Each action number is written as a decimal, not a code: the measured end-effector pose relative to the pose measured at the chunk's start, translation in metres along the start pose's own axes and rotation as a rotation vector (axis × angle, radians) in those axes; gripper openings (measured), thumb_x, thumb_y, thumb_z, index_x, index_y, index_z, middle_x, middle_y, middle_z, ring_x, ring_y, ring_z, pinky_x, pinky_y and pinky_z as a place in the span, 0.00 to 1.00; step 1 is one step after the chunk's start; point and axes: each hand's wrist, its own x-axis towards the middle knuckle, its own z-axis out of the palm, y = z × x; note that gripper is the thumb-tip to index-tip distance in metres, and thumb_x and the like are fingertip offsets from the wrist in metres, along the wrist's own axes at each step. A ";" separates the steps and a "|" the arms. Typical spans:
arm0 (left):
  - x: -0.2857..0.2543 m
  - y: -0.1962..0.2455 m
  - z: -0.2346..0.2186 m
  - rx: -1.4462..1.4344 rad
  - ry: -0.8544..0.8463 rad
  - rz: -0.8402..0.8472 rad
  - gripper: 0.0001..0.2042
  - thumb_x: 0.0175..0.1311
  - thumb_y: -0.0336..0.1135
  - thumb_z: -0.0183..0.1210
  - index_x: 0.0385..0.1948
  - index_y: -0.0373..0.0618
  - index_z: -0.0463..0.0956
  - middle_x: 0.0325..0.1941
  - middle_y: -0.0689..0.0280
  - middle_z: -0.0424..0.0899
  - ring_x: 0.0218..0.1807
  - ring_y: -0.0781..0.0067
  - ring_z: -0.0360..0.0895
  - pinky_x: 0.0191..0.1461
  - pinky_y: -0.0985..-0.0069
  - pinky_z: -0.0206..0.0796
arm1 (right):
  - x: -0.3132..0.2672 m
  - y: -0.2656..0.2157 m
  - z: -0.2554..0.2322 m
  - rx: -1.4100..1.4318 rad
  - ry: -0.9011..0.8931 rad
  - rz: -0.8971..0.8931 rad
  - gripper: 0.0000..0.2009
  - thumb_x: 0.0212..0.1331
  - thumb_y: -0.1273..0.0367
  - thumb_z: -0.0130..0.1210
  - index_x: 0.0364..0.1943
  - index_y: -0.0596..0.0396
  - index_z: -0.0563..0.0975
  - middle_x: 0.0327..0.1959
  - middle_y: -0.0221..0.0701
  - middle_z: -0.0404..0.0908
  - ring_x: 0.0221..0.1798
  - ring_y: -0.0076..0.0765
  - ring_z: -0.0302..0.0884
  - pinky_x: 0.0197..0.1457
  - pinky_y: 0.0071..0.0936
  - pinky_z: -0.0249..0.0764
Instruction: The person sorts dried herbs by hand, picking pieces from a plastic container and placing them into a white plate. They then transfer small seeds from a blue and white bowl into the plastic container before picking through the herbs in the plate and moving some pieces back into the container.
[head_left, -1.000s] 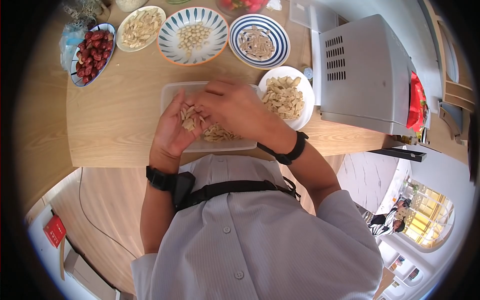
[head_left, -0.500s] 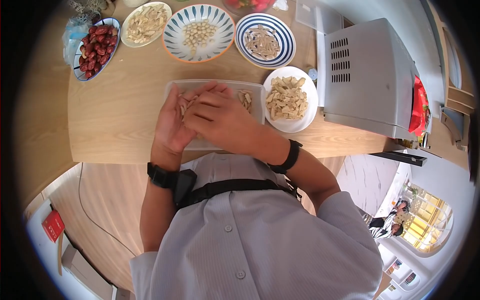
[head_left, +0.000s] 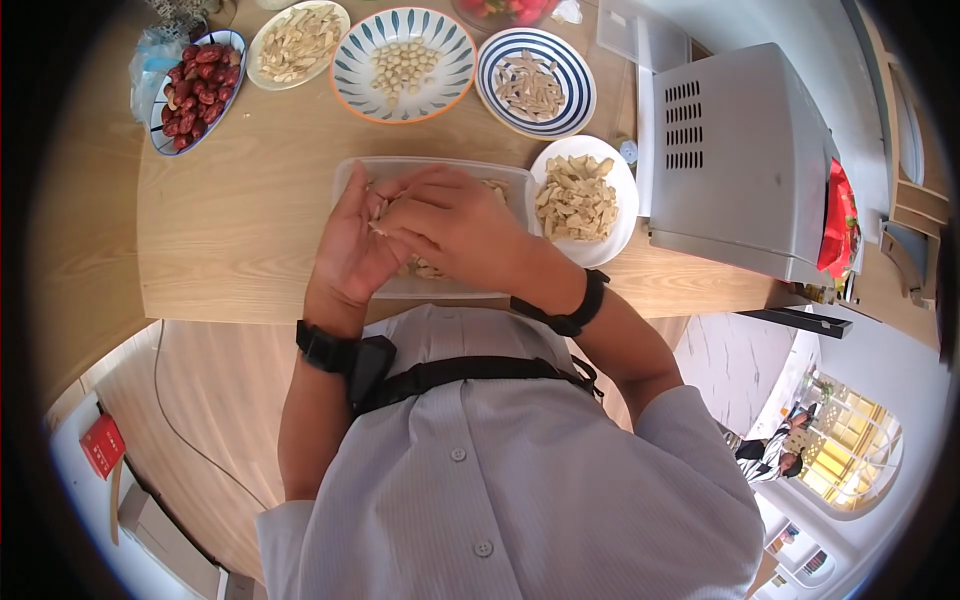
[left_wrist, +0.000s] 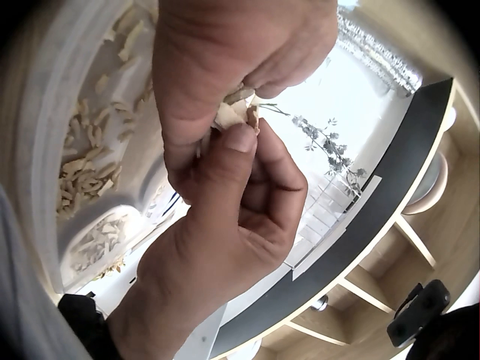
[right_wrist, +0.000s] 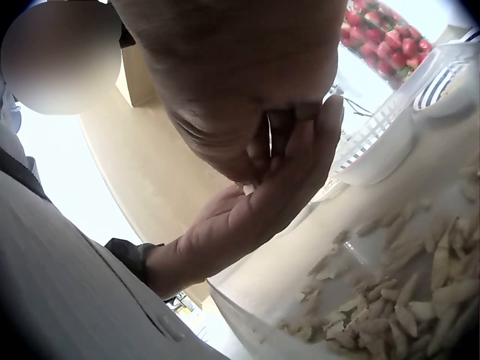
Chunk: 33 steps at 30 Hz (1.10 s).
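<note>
My left hand [head_left: 350, 245] is palm up over a clear plastic tub [head_left: 345, 172], thumb raised, with pale dried slices [head_left: 378, 210] cupped in it. Bent over that palm, my right hand [head_left: 465, 225] reaches in with curled fingers and partly covers the slices. The left wrist view shows the right thumb and fingers pinching a pale dried slice [left_wrist: 231, 114] against the left hand's fingers. More slices lie loose on the tub's bottom, plain in the right wrist view as a spread of dried pieces [right_wrist: 405, 315].
Right of the tub, a white plate [head_left: 546, 165] holds chunkier dried slices, near a grey metal appliance [head_left: 745, 170]. Along the back stand a plate of red dates [head_left: 197, 95], pale slices [head_left: 297, 45], round cream seeds [head_left: 405, 65] and a blue-striped plate [head_left: 488, 88] of narrow slices.
The right hand has settled lower over the left palm, covering more of the slices than a second ago. The left hand stays cupped; the head view has shifted slightly.
</note>
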 end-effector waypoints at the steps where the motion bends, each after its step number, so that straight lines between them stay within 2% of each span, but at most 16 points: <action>1: 0.000 0.000 -0.002 -0.004 -0.013 0.003 0.39 0.84 0.61 0.28 0.71 0.28 0.64 0.67 0.49 0.78 0.68 0.56 0.77 0.71 0.58 0.72 | 0.000 -0.001 -0.001 0.053 0.011 0.023 0.08 0.52 0.74 0.67 0.35 0.50 0.81 0.42 0.30 0.86 0.49 0.41 0.85 0.53 0.38 0.81; 4: 0.001 -0.001 -0.010 -0.016 -0.057 0.016 0.38 0.84 0.60 0.28 0.68 0.29 0.68 0.64 0.51 0.80 0.66 0.57 0.80 0.69 0.59 0.74 | -0.002 -0.002 -0.007 0.111 -0.040 0.134 0.08 0.55 0.75 0.68 0.38 0.51 0.83 0.42 0.31 0.87 0.48 0.44 0.85 0.53 0.38 0.81; 8: 0.000 0.000 -0.009 -0.025 -0.104 0.014 0.36 0.85 0.60 0.29 0.65 0.30 0.71 0.61 0.51 0.82 0.64 0.57 0.81 0.69 0.59 0.75 | 0.000 0.002 -0.011 0.174 0.001 0.160 0.08 0.54 0.76 0.67 0.39 0.52 0.83 0.41 0.31 0.87 0.46 0.45 0.84 0.50 0.38 0.81; 10: 0.000 0.000 -0.010 -0.055 -0.053 0.026 0.34 0.85 0.58 0.33 0.63 0.30 0.72 0.61 0.49 0.81 0.64 0.55 0.81 0.69 0.58 0.76 | 0.003 0.000 -0.014 0.212 0.030 0.179 0.07 0.54 0.74 0.66 0.37 0.52 0.83 0.38 0.31 0.87 0.43 0.45 0.84 0.49 0.40 0.80; 14: -0.001 -0.003 -0.001 -0.035 0.096 0.052 0.35 0.84 0.59 0.34 0.63 0.28 0.71 0.62 0.46 0.80 0.66 0.49 0.78 0.75 0.55 0.71 | 0.002 -0.003 -0.027 0.306 0.084 0.302 0.07 0.59 0.76 0.66 0.41 0.53 0.85 0.37 0.33 0.88 0.39 0.37 0.85 0.44 0.34 0.81; 16: -0.001 -0.003 -0.001 0.015 -0.005 0.055 0.38 0.84 0.60 0.30 0.68 0.25 0.66 0.67 0.45 0.77 0.70 0.51 0.75 0.77 0.57 0.67 | -0.002 -0.006 -0.051 0.357 0.101 0.426 0.07 0.61 0.77 0.65 0.42 0.53 0.86 0.37 0.34 0.88 0.36 0.32 0.85 0.40 0.29 0.80; 17: -0.001 -0.003 0.001 0.040 -0.057 0.056 0.39 0.84 0.61 0.28 0.70 0.24 0.64 0.69 0.44 0.75 0.72 0.52 0.73 0.78 0.58 0.65 | -0.009 -0.002 -0.062 0.268 0.124 0.416 0.07 0.62 0.78 0.66 0.43 0.54 0.86 0.36 0.34 0.88 0.36 0.30 0.85 0.39 0.27 0.80; 19: -0.002 -0.003 0.020 0.037 -0.014 0.063 0.39 0.84 0.60 0.28 0.72 0.24 0.61 0.74 0.41 0.69 0.77 0.48 0.67 0.81 0.58 0.61 | -0.027 0.014 -0.090 0.085 0.169 0.398 0.07 0.63 0.78 0.66 0.43 0.55 0.87 0.36 0.34 0.87 0.34 0.26 0.84 0.36 0.24 0.79; 21: -0.002 -0.004 0.027 0.027 0.005 0.072 0.39 0.84 0.60 0.28 0.73 0.23 0.59 0.77 0.38 0.63 0.80 0.45 0.61 0.83 0.57 0.58 | -0.047 0.024 -0.117 -0.038 0.195 0.521 0.08 0.60 0.79 0.67 0.42 0.55 0.87 0.35 0.34 0.87 0.33 0.28 0.82 0.37 0.24 0.78; 24: -0.001 -0.003 0.023 -0.015 0.002 0.080 0.39 0.84 0.58 0.29 0.74 0.23 0.56 0.80 0.37 0.57 0.83 0.43 0.55 0.83 0.56 0.57 | -0.075 0.036 -0.150 -0.257 0.147 0.580 0.08 0.60 0.78 0.68 0.42 0.55 0.87 0.35 0.33 0.88 0.31 0.26 0.80 0.36 0.24 0.77; 26: -0.001 -0.004 0.018 -0.068 -0.003 0.070 0.38 0.84 0.57 0.33 0.75 0.23 0.53 0.81 0.38 0.55 0.84 0.43 0.51 0.83 0.55 0.57 | -0.091 0.041 -0.160 -0.303 0.147 0.648 0.07 0.60 0.78 0.67 0.41 0.55 0.86 0.36 0.32 0.88 0.30 0.26 0.79 0.36 0.25 0.76; 28: -0.002 -0.005 0.021 -0.033 0.002 0.084 0.37 0.84 0.57 0.33 0.75 0.24 0.53 0.82 0.39 0.54 0.84 0.43 0.50 0.83 0.55 0.56 | -0.103 0.045 -0.166 -0.308 0.153 0.725 0.05 0.62 0.77 0.67 0.40 0.56 0.86 0.35 0.31 0.89 0.29 0.26 0.77 0.36 0.25 0.74; 31: -0.002 -0.005 0.025 -0.024 -0.024 0.105 0.38 0.84 0.57 0.33 0.76 0.24 0.52 0.82 0.39 0.53 0.85 0.43 0.49 0.84 0.55 0.56 | -0.111 0.046 -0.172 -0.310 0.056 0.839 0.04 0.62 0.76 0.66 0.40 0.56 0.86 0.37 0.33 0.89 0.30 0.30 0.79 0.38 0.27 0.76; 33: -0.001 -0.004 0.025 -0.033 -0.037 0.112 0.38 0.84 0.57 0.33 0.76 0.24 0.51 0.82 0.38 0.52 0.85 0.43 0.49 0.84 0.56 0.55 | -0.114 0.053 -0.167 -0.476 0.024 0.636 0.04 0.62 0.76 0.66 0.39 0.56 0.86 0.37 0.34 0.88 0.32 0.35 0.81 0.38 0.31 0.78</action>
